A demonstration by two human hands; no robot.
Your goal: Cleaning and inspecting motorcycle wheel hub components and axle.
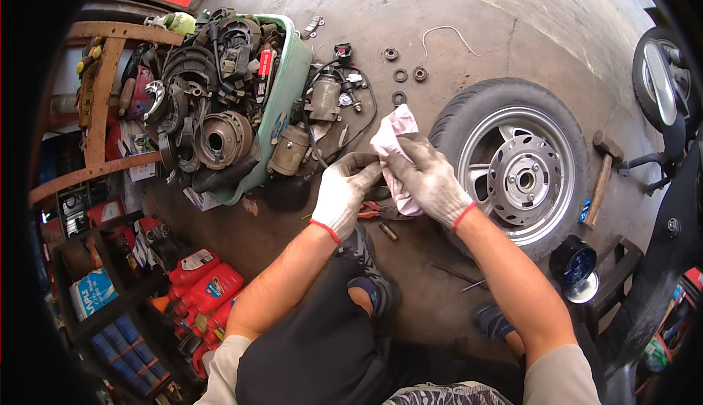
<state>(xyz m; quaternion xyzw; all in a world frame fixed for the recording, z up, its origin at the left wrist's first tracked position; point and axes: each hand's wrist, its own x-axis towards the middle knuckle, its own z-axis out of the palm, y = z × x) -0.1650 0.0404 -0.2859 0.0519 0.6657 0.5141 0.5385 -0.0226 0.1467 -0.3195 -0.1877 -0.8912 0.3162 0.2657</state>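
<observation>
Both my hands wear whitish work gloves with red cuffs, the fingers smudged grey. My right hand [428, 181] is closed on a crumpled pale pink cloth [396, 128], which sticks up above the fingers and hangs below them. Close beside it, my left hand [344, 192] has its fingers bent together at the cloth's left edge; what they grip is hidden. Below the hands, pliers with red-orange handles [372, 210] and a small brownish metal cylinder [388, 231] lie on the floor. To the right lies a motorcycle wheel [523, 174] with its tyre, flat, hub facing up.
A green bin [291, 64] heaped with used parts stands at left, small motors [324, 99] beside it. Bearings and rings [419, 74] lie beyond my hands. A hammer [602, 178] rests right of the wheel. Red bottles [220, 284] crowd the lower left.
</observation>
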